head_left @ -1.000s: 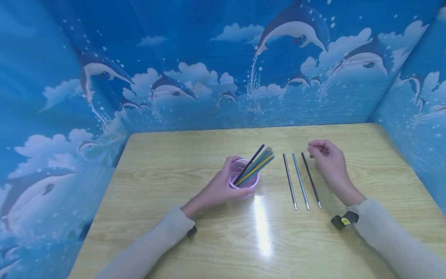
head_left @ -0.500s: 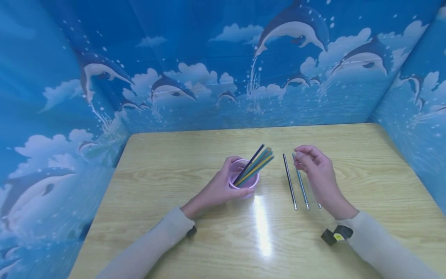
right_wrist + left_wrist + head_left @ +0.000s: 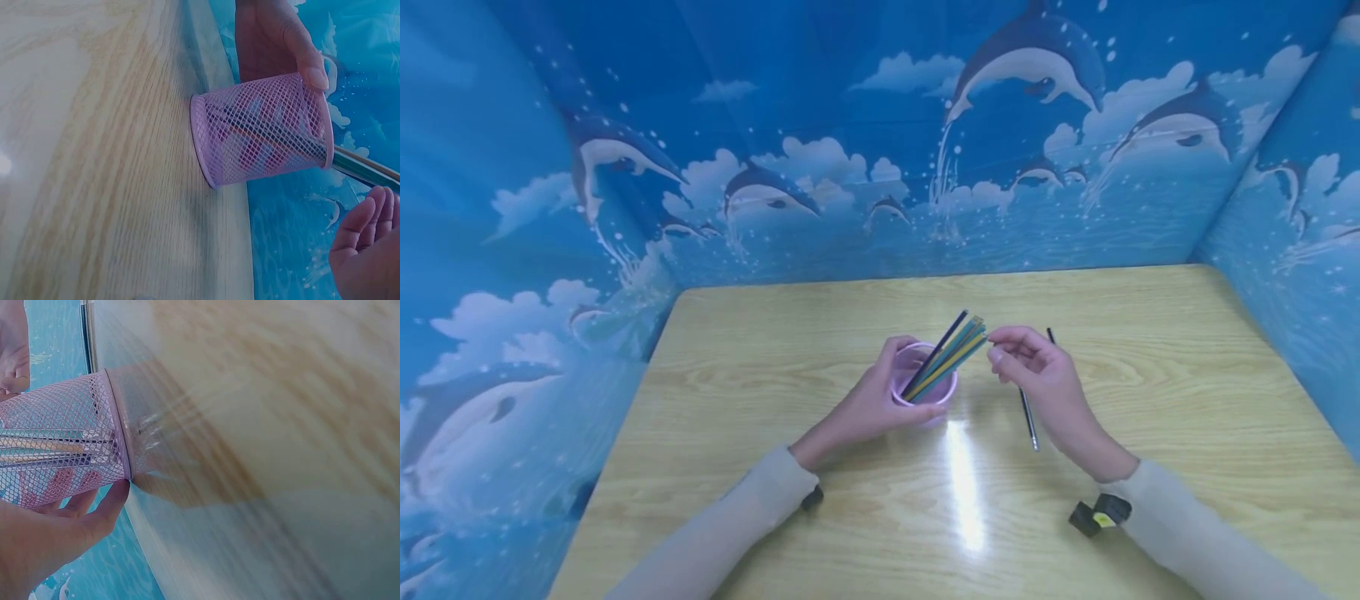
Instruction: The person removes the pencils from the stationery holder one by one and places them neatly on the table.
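Note:
My left hand grips a pink mesh pencil cup standing on the table, thumb at the near side and fingers round the far side. Several pencils, dark, teal and yellow, lean to the right inside it. Beside their upper ends is my right hand, its bent index finger and thumb apart and the fingertips right at the pencil ends. Below that hand a dark pencil lies on the table. The tip of another dark pencil shows behind the knuckles; the hand hides the teal one between.
The wood-grain table meets a blue dolphin-print curtain at the back and sides. A black wrist device sits at the right sleeve. Light glares off the table in front of the cup.
My right hand has moved left, from beside the loose pencils, over them, to the pencil ends at the cup. The left hand and the cup have stayed in place.

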`<act>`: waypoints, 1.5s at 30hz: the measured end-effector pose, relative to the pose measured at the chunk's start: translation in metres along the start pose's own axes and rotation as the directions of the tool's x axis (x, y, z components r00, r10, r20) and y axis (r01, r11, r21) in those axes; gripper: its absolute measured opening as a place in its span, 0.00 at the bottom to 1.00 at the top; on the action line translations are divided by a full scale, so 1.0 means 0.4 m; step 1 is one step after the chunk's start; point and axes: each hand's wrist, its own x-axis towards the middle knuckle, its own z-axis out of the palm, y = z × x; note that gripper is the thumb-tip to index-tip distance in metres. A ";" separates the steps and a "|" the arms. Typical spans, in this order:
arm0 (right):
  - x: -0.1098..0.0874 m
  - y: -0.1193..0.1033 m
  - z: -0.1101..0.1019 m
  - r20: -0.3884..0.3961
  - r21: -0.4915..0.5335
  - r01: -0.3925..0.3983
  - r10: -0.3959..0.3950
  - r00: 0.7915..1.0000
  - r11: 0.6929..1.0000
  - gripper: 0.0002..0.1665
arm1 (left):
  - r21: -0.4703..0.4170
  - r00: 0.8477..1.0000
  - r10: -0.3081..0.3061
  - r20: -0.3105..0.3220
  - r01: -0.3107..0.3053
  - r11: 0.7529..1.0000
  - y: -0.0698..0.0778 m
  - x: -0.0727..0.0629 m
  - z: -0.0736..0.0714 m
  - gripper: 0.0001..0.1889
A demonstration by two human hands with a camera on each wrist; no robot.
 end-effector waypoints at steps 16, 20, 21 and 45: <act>0.000 0.013 0.038 -0.042 -0.089 -0.052 0.049 0.998 0.995 0.16 | -0.016 1.000 0.007 0.001 -0.007 1.000 0.004 -0.002 -0.001 0.47; -0.001 0.012 0.039 -0.049 -0.098 -0.034 0.030 0.998 0.995 0.17 | -0.018 1.000 0.006 0.000 -0.006 1.000 0.004 -0.003 -0.001 0.47; -0.001 0.012 0.039 -0.049 -0.099 -0.031 0.027 0.998 0.995 0.16 | -0.018 1.000 0.005 0.001 -0.005 1.000 0.005 -0.003 -0.001 0.47; -0.016 -0.024 0.029 -0.210 0.069 0.226 -0.207 0.955 0.972 0.08 | -0.043 1.000 0.004 0.005 -0.004 0.999 0.003 -0.001 0.001 0.46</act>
